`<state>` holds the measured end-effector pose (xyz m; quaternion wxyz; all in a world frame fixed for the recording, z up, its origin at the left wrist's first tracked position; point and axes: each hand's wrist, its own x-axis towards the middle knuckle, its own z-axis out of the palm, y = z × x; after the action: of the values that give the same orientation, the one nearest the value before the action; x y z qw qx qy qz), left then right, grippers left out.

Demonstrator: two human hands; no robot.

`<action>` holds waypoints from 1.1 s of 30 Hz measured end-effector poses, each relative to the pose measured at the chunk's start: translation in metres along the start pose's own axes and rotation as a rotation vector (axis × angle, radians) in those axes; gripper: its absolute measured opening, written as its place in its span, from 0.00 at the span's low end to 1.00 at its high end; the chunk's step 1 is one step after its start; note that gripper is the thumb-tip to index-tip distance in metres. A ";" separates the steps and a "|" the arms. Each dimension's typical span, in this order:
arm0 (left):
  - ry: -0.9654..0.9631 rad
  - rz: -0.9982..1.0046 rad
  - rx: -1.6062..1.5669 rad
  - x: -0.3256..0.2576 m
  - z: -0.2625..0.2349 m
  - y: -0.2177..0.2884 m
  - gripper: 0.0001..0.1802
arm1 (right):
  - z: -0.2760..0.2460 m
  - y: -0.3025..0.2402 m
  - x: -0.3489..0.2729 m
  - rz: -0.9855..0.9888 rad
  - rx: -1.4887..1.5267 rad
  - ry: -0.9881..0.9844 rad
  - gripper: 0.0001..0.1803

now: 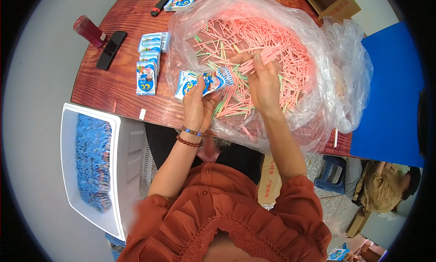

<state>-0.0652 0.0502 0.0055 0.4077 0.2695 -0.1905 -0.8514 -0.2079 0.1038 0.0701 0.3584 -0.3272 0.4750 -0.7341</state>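
Observation:
My left hand [196,101] is closed on a small blue-and-white printed packet [212,81], its thumb lying across the front. To its right, my right hand [264,86] pinches a bundle of thin pink sticks [268,54] between thumb and fingers. Both hands are over a large clear plastic bag [179,32], spread wide and filled with loose pink sticks [297,57] and some green ones. Left of the bag, several similar packets [146,76] overlap in a row on the wooden table [93,82].
A phone [111,50], a red bottle [88,30] and a red-black cutter [160,6] lie on the table. At lower left stands a white bin [119,171] filled with blue packets. A blue board [386,94] borders the right side; a person [383,189] sits beyond it.

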 end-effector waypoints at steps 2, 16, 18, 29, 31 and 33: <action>-0.018 0.008 0.001 -0.001 -0.001 -0.002 0.13 | 0.013 -0.006 -0.013 -0.037 -0.077 0.003 0.22; -0.086 0.031 -0.048 -0.010 0.011 -0.002 0.14 | 0.029 0.044 -0.022 -0.446 -0.453 0.066 0.17; -0.082 0.043 -0.052 -0.008 0.011 -0.002 0.14 | 0.030 0.040 -0.023 -0.434 -0.426 0.037 0.20; -0.099 0.054 -0.049 -0.006 0.013 -0.007 0.15 | 0.025 0.022 -0.013 -0.299 -0.121 -0.040 0.27; -0.081 0.045 -0.046 -0.006 0.011 -0.007 0.15 | 0.025 0.024 -0.014 -0.333 -0.258 -0.070 0.28; -0.105 0.044 -0.087 -0.003 0.012 -0.009 0.15 | 0.023 0.025 -0.017 -0.297 -0.496 -0.124 0.30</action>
<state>-0.0763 0.0596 0.0107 0.4268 0.2022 -0.1804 -0.8628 -0.1741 0.1003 0.0525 0.1843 -0.5152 0.5640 -0.6185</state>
